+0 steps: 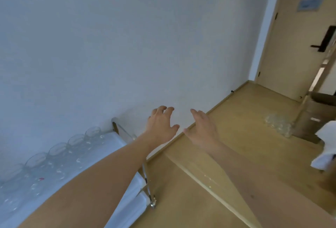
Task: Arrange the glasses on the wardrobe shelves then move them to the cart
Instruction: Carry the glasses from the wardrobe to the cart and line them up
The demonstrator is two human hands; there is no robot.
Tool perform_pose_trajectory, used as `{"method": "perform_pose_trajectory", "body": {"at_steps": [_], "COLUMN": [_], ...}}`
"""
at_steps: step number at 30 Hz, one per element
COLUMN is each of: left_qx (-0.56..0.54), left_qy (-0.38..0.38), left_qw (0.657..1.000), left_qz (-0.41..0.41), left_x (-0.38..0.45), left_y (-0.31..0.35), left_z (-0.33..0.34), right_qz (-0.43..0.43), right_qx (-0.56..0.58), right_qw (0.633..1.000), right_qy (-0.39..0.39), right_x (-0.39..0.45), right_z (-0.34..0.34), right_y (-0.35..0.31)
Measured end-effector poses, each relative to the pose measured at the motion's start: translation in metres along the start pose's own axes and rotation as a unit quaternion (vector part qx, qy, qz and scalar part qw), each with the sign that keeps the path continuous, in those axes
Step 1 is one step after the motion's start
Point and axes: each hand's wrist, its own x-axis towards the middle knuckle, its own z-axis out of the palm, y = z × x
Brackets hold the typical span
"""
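Left hand (pixel 161 125): raised, fingers (pixel 168 109) loosely curled, holding nothing. Right hand (pixel 203 127): raised beside it, fingers straight, holding nothing. Glasses (pixel 56 152): clear, in rows on the white-topped cart (pixel 116 143) at lower left, against the wall. Further glasses on floor (pixel 278 125): clustered at right, blurred.

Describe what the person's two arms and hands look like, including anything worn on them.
Both arms are bare from as far up as the picture shows: no sleeves appear. The left hand and right hand wear no gloves, and no rings, watch or bracelets are visible.
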Motion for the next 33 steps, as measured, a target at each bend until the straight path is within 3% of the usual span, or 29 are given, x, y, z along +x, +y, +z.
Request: {"method": "perform_pose_trajectory", "body": {"at_steps": [8, 16, 33], "left_qx": [-0.049, -0.062, -0.084], "left_qy": [-0.016, -0.043, -0.109], "left_qw": [0.993, 0.98, 0.951], "left_qz": [0.11, 0.184, 0.277], "left_x": [0.126, 0.206, 0.361], "left_y": [0.171, 0.283, 0.382], "left_z": [0.055, 0.112, 0.199], "right_qz": [0.099, 0.159, 0.266], "right_qx": [-0.035, -0.056, -0.072], "right_qw": [0.991, 0.98, 0.95], "right_qy": [0.082, 0.109, 0.146], "right_x": [0.054, 0.082, 0.169], "right_z": [-0.111, -0.183, -0.214], "right_y": [0.154, 0.27, 0.398]}}
